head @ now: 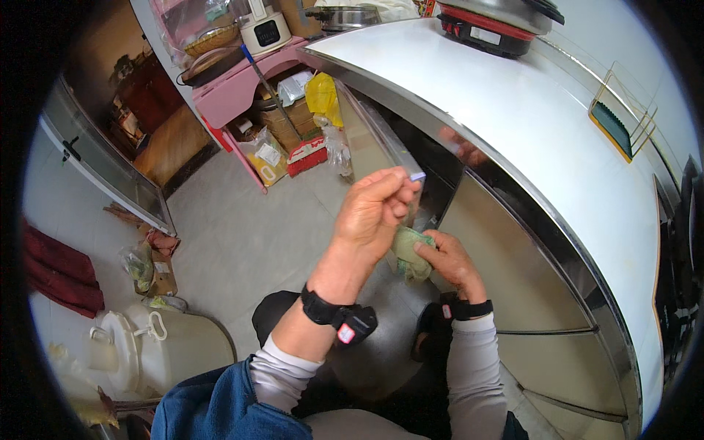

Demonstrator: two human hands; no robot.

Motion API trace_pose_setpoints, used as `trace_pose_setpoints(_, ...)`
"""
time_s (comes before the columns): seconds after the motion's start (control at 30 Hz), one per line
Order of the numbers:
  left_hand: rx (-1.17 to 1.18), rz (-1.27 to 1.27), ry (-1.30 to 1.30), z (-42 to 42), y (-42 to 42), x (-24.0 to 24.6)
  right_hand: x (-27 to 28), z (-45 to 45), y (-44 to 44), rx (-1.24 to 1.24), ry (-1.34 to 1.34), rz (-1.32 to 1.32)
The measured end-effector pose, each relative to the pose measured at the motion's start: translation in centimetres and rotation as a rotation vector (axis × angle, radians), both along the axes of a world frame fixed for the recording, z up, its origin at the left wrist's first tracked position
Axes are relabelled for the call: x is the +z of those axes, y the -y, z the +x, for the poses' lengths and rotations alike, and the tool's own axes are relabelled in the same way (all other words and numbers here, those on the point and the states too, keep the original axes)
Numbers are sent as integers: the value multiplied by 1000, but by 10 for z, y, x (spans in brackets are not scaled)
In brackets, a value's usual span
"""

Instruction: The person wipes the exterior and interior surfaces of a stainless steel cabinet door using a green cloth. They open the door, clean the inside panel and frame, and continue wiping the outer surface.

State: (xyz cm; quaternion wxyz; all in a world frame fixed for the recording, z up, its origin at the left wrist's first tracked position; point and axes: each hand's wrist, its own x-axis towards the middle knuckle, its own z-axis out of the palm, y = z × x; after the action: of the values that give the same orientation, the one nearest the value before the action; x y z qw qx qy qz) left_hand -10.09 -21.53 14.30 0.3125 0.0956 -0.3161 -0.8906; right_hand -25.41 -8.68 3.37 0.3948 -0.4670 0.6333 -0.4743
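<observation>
My left hand (374, 212) is at the top corner of an open cabinet door (379, 137), its fingers curled around the door's edge. Lower and to the right, my right hand (454, 261) grips a light green cloth (413, 250) with its thumb on top. The cloth hangs beside the door's lower part, just below my left hand. Behind the door, the dark inside of the cabinet shows under the white countertop (495, 99).
A pink shelf (225, 110) holds a white appliance (265, 33); a red broom (307, 155) leans below it. A lidded white bucket (176, 344) stands lower left. Closed cabinet doors (511, 253) are at right. An electric cooker (495, 25) and a wire rack (621, 121) sit on the countertop.
</observation>
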Motion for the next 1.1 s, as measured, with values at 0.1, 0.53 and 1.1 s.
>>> trace_pose_setpoints(0.1, 53, -20, 52, 30, 4, 2, 5, -1, -2, 3, -81, 26)
trace_pose_setpoints(0.53, 144, -74, 200, 111, 27, 14, 11, 12, 8, -12, 0, -16)
trace_pose_setpoints(1.1, 13, -163, 42, 204, 115, -4, -10, 49, 68, -32, -78, -13)
